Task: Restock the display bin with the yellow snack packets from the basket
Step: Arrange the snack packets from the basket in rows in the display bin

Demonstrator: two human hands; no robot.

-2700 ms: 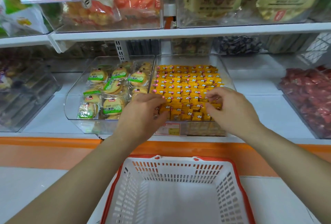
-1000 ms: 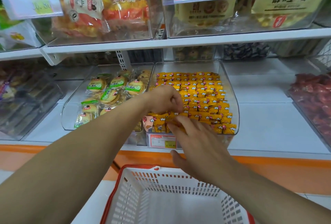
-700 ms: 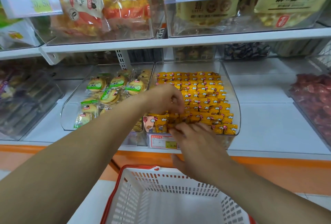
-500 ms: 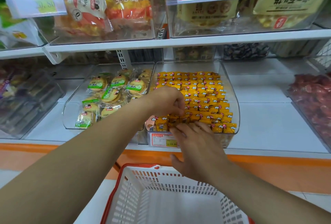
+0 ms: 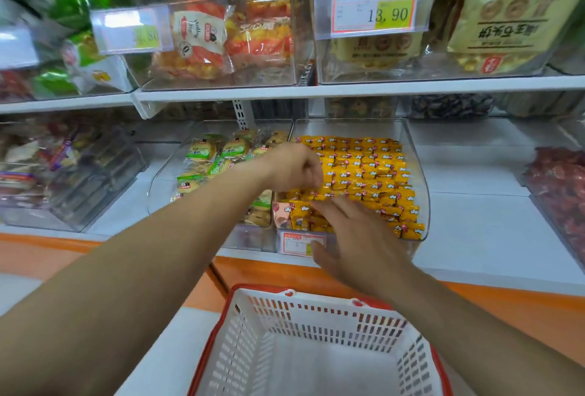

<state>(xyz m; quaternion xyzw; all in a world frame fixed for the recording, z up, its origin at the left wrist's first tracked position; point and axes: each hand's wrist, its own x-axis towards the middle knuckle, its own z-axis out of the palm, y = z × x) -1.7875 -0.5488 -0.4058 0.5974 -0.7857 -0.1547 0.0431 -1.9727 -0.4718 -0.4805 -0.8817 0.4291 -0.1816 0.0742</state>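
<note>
Rows of yellow snack packets (image 5: 364, 167) fill the clear display bin (image 5: 419, 155) on the lower shelf. My left hand (image 5: 292, 167) hovers over the bin's left middle with its fingers curled, tips down at the packets; whether it pinches one is hidden. With fingers stretched out, my right hand (image 5: 351, 231) touches the front rows of packets, above the bin's price label (image 5: 299, 243). Below my arms stands the white basket with a red rim (image 5: 218, 329); no packets show on its visible floor.
A clear bin of green-labelled round cakes (image 5: 202, 152) adjoins on the left. A bin of red packets (image 5: 557, 180) stands at the right. An upper shelf (image 5: 348, 90) carries bagged snacks and price tags just above the bins.
My right hand has come from the bin's right side to its front left rows, fingers stretched over the packets. The left hand has stayed curled over the left middle for the last second.
</note>
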